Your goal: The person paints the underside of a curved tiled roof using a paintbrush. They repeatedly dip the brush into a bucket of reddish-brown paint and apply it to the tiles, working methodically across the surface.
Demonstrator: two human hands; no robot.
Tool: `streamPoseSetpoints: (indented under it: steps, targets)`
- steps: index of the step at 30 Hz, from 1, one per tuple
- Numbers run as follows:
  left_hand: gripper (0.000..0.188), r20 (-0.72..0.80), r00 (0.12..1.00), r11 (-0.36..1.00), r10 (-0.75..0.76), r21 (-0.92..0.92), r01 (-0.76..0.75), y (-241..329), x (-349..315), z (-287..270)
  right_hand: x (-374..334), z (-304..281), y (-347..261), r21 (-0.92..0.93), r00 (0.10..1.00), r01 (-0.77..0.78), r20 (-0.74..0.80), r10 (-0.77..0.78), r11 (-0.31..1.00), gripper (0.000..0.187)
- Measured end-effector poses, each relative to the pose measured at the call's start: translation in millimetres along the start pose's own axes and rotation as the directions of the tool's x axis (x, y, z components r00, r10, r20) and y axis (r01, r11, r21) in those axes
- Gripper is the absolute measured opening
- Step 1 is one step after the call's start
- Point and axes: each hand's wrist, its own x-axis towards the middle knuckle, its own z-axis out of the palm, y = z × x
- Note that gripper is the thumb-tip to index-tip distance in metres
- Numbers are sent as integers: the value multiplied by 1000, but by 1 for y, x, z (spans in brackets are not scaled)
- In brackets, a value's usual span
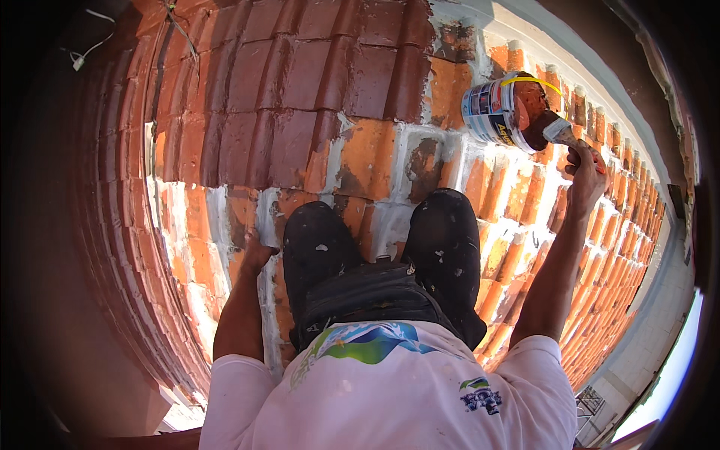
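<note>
My right hand (587,169) is closed around the handle of a paintbrush (559,132). The brush reaches into the mouth of a paint bucket (489,112), its bristles down by the dark red-brown paint (531,106). The bucket lies tilted on the roof tiles with its mouth toward the right; a yellow handle (555,84) arches over the rim. On the left, my left hand (259,253) rests on the unpainted tiles beside my knee, thumb out to the side and nothing seen in it. Its other fingers are partly hidden.
Glossy red-brown painted tiles (300,75) cover the upper left. Bare orange tiles (367,154) with whitish joints run below and to the right. A pale wall (634,112) borders the roof on the right. A loose cable (96,46) hangs at upper left.
</note>
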Motion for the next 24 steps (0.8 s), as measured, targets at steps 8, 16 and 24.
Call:
streamPoseSetpoints:
  steps: [8,16,24]
  targets:
    - [140,11,999,999,-52,8,52,3,6,9,-106,93,-24,268,840,-53,533,-102,962,36]
    - [138,21,999,994,-47,99,44,0,11,4,-199,287,50,-17,629,188,770,-108,982,28]
    - [137,-10,999,988,-53,144,53,-1,14,10,-212,319,78,-136,780,392,574,-250,910,24]
